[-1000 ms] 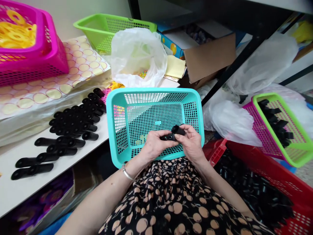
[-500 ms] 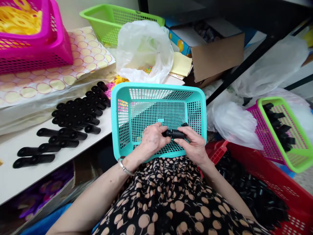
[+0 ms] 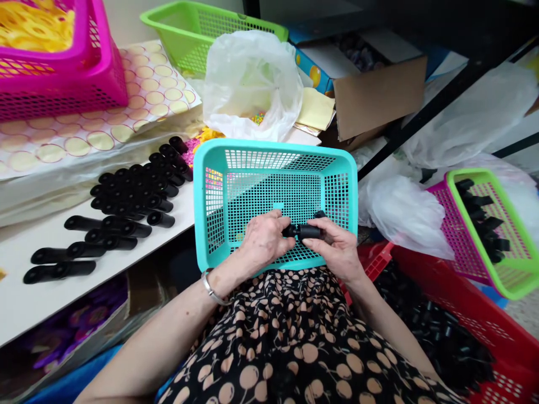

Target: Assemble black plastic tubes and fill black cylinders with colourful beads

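Over the turquoise basket (image 3: 275, 147) on my lap, both hands are closed on small black parts held end to end. My left hand (image 3: 266, 238) pinches a short black piece (image 3: 289, 230) between thumb and fingers. In my right hand (image 3: 339, 247) is a black plastic cylinder (image 3: 309, 232), its left end facing that piece; whether the two touch I cannot tell. Another black piece (image 3: 320, 214) shows just above my right fingers. To the left, many black tubes (image 3: 135, 191) lie in rows on a white table (image 3: 25, 314).
Magenta baskets (image 3: 101, 73) of yellow parts stand back left, a green basket (image 3: 181, 45) and plastic bag (image 3: 252, 84) behind. An open cardboard box (image 3: 379, 101) sits back right. At right are a red crate (image 3: 497, 314) of black parts and a green-rimmed basket (image 3: 520, 247).
The view has shifted slightly, so everything sits a few pixels over. My hands keep the same hold on the black parts, with hardly any movement.
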`<state>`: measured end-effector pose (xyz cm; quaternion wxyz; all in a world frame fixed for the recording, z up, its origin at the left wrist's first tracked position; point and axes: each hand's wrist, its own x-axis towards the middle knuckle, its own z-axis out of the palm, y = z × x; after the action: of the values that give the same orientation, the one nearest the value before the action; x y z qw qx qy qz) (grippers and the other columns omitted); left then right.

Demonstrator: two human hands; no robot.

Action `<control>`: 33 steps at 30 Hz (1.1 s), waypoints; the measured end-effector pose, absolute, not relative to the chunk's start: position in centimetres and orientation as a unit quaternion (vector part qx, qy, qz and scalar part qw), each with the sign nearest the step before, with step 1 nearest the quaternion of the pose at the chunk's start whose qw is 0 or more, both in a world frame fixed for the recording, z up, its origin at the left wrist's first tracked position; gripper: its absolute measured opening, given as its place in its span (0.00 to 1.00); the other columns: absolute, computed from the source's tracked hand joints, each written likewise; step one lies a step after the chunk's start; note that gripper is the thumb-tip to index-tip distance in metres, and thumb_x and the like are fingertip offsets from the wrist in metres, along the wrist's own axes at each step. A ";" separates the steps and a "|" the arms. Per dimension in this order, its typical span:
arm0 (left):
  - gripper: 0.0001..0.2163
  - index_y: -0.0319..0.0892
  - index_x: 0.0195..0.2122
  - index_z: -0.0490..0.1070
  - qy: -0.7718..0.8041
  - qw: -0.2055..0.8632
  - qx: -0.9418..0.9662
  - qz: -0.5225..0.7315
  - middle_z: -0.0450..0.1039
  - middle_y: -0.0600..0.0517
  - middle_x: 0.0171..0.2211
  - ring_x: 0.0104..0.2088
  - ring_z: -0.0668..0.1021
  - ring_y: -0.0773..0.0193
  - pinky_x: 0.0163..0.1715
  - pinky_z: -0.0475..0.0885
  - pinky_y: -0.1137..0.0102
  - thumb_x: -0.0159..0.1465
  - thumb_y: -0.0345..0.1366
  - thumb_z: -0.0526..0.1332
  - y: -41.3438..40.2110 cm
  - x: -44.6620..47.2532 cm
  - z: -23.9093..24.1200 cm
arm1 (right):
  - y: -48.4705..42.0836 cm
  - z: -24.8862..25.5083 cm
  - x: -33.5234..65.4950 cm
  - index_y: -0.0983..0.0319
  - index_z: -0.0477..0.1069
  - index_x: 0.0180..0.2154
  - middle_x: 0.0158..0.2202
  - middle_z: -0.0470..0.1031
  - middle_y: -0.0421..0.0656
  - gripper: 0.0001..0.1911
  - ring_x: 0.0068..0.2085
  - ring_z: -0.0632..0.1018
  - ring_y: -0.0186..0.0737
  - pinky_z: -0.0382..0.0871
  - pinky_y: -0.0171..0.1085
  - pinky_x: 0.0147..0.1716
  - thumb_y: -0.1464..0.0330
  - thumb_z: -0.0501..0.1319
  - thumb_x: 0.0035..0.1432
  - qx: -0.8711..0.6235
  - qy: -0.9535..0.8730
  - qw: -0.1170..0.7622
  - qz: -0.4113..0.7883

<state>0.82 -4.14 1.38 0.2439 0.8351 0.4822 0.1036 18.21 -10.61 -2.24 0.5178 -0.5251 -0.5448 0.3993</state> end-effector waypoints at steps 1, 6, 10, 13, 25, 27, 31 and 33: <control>0.05 0.41 0.27 0.72 0.484 0.250 0.832 0.102 0.65 0.52 0.26 0.26 0.67 0.66 0.24 0.54 0.70 0.51 0.37 0.61 -4.1 0.8 1.4 | -10.6 -2.5 18.2 0.54 0.74 0.44 0.40 0.73 0.40 0.16 0.41 0.75 0.38 0.73 0.39 0.41 0.68 0.67 0.51 -0.519 -0.529 0.527 0.415; 0.05 0.42 0.27 0.73 0.489 0.253 0.829 0.098 0.66 0.52 0.27 0.27 0.67 0.66 0.24 0.55 0.71 0.51 0.37 0.61 -4.0 0.8 1.1 | -10.6 -2.6 18.2 0.54 0.74 0.44 0.41 0.73 0.40 0.16 0.42 0.75 0.38 0.73 0.39 0.42 0.68 0.67 0.52 -0.519 -0.532 0.534 0.403; 0.06 0.42 0.27 0.73 0.486 0.243 0.834 0.099 0.67 0.52 0.27 0.27 0.67 0.66 0.24 0.55 0.71 0.51 0.38 0.62 -4.0 0.7 0.9 | -10.4 -1.5 18.3 0.56 0.74 0.45 0.39 0.74 0.42 0.15 0.41 0.74 0.40 0.72 0.42 0.42 0.68 0.65 0.53 -0.525 -0.616 0.488 0.326; 0.05 0.41 0.25 0.72 0.481 0.242 0.838 0.087 0.66 0.52 0.25 0.26 0.66 0.66 0.24 0.54 0.71 0.51 0.37 0.62 -4.1 0.9 1.2 | -10.3 -0.8 18.2 0.55 0.74 0.45 0.40 0.74 0.43 0.15 0.42 0.75 0.41 0.72 0.43 0.43 0.70 0.64 0.54 -0.506 -0.656 0.472 0.301; 0.17 0.42 0.36 0.77 0.454 0.516 0.691 0.221 0.68 0.54 0.31 0.30 0.68 0.67 0.29 0.64 0.70 0.43 0.29 0.68 -3.8 0.7 2.1 | -10.2 -2.6 17.0 0.56 0.77 0.42 0.39 0.77 0.39 0.20 0.39 0.78 0.39 0.75 0.42 0.43 0.68 0.71 0.43 -0.519 -0.433 0.561 0.478; 0.20 0.42 0.40 0.77 0.455 0.569 0.631 0.267 0.68 0.51 0.38 0.31 0.68 0.68 0.30 0.65 0.70 0.43 0.31 0.70 -4.4 0.8 1.9 | -10.0 -2.7 16.4 0.55 0.77 0.41 0.37 0.79 0.38 0.20 0.38 0.79 0.38 0.76 0.42 0.42 0.69 0.72 0.41 -0.517 -0.379 0.583 0.499; 0.26 0.44 0.54 0.70 0.444 0.646 0.554 0.282 0.70 0.49 0.42 0.26 0.67 0.71 0.28 0.65 0.71 0.51 0.33 0.66 -6.0 1.0 2.1 | -10.2 -2.4 15.7 0.56 0.77 0.41 0.37 0.80 0.39 0.20 0.38 0.80 0.40 0.77 0.43 0.43 0.69 0.72 0.42 -0.530 -0.360 0.599 0.480; 0.28 0.45 0.56 0.68 0.436 0.640 0.566 0.282 0.71 0.49 0.42 0.26 0.68 0.70 0.27 0.65 0.71 0.52 0.34 0.65 -6.4 0.8 2.4 | -10.6 -2.4 15.8 0.57 0.77 0.43 0.39 0.80 0.40 0.20 0.39 0.80 0.42 0.76 0.45 0.44 0.68 0.71 0.44 -0.544 -0.384 0.589 0.458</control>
<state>0.76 -6.44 2.41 0.6398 0.5660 0.4365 0.2825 15.81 -10.55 -2.40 0.5889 -0.5436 -0.3841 0.4584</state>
